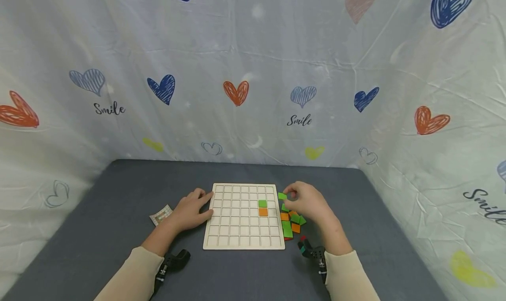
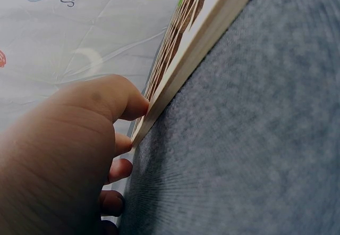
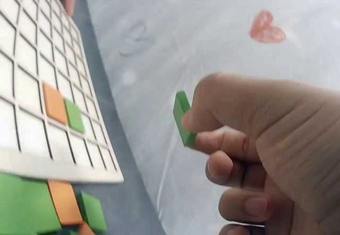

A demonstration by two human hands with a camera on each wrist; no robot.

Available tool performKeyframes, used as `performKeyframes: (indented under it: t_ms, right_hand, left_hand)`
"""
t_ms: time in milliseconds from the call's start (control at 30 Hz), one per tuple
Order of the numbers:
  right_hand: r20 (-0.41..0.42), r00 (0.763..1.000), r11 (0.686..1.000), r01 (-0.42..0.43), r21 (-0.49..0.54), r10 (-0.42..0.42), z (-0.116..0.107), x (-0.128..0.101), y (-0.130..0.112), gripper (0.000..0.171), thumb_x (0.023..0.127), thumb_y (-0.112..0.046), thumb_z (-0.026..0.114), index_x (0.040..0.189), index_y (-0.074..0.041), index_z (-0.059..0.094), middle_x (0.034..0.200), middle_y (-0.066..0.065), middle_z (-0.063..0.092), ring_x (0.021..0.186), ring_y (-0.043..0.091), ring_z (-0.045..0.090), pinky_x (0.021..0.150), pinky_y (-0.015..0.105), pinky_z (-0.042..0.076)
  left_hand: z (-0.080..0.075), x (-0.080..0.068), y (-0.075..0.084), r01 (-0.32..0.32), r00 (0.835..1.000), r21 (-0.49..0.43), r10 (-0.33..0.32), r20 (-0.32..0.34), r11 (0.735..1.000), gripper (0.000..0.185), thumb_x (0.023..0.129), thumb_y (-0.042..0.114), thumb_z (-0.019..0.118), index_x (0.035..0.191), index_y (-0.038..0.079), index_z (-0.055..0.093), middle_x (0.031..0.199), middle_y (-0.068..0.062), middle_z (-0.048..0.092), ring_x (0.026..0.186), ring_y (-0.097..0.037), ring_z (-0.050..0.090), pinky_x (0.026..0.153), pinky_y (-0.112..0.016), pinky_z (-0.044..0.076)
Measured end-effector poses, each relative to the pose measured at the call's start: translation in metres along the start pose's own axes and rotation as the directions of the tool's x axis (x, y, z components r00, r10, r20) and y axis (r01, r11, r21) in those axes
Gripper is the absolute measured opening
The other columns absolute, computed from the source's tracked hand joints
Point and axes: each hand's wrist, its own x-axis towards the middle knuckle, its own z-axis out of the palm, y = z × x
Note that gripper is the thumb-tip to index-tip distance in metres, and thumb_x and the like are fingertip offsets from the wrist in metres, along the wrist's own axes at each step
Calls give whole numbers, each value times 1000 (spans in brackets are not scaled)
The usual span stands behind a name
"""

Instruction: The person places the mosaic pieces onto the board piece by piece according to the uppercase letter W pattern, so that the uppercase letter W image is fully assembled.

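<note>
A pale wooden grid board (image 1: 233, 230) lies on the grey table (image 1: 118, 191). One green tile (image 1: 262, 203) and one orange tile (image 1: 263, 212) sit in its cells, also seen as green tile (image 3: 74, 115) and orange tile (image 3: 54, 102). My left hand (image 1: 192, 211) rests against the board's left edge (image 2: 180, 70), fingers fairly straight. My right hand (image 1: 306, 201) pinches a green tile (image 1: 282, 196) between thumb and forefinger, just off the board's right edge; the same green tile (image 3: 182, 118) shows held in the air.
Loose green and orange tiles (image 1: 291, 224) lie in a small heap right of the board. A small patterned card (image 1: 160, 214) lies left of my left hand. A heart-printed cloth (image 1: 253, 72) walls in the table on three sides.
</note>
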Motion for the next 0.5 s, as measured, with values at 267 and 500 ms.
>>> performKeyframes:
  t_ms: [267, 500]
  right_hand:
    - [105, 980, 986, 167, 8, -167, 8, -4, -18, 22, 75, -20, 66, 96, -17, 67, 85, 4, 57, 71, 16, 48, 61, 34, 40]
    - [201, 957, 977, 215, -3, -210, 20, -4, -20, 20, 75, -21, 64, 94, -22, 67, 80, -3, 55, 68, 12, 48, 59, 30, 40]
  left_hand:
    - [0, 0, 0, -3, 1000, -5, 3, 4, 1000, 62, 90, 37, 60, 142, 8, 43, 108, -5, 43, 84, -17, 37, 72, -39, 27]
    - [2, 0, -2, -8, 1000, 5, 8, 0, 1000, 62, 90, 38, 60, 142, 8, 44, 109, -5, 43, 84, -17, 37, 72, -38, 28]
